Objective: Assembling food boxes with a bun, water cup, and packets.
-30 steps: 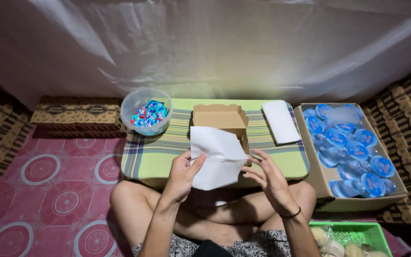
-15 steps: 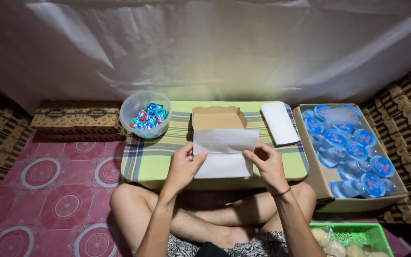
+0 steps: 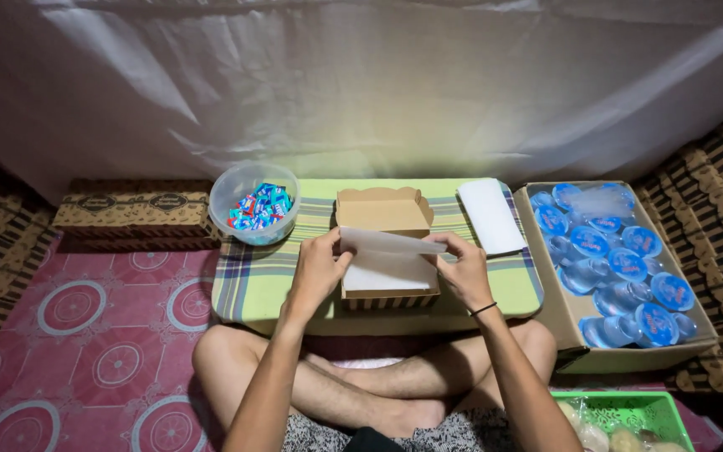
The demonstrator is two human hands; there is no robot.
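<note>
On a low table (image 3: 253, 289) covered with a green plaid cloth, seen from the head camera, an open cardboard box (image 3: 385, 243) stands with its lid tilted back toward the far edge. A white sheet (image 3: 391, 255) lies across the box's opening, its near part sunk inside and its far edge raised as a fold. The left hand (image 3: 318, 269) pinches the sheet's left end between thumb and fingers, closed on the paper; the right hand (image 3: 464, 268) does the same at the right end, a dark band around its wrist. Both hands sit just beside the box walls, one at each side. At the table's far left corner stands a clear bowl (image 3: 253, 203) of small blue, red and white wrapped pieces. At the far right of the table lies a stack (image 3: 489, 215) of white sheets. To the right of the table, a carton (image 3: 621, 335) holds many sealed clear cups with blue lids. A green basket (image 3: 629, 414) with pale round items shows at the lower right, near the person's right knee. The person sits cross-legged on a red patterned mat (image 3: 69, 335).
</note>
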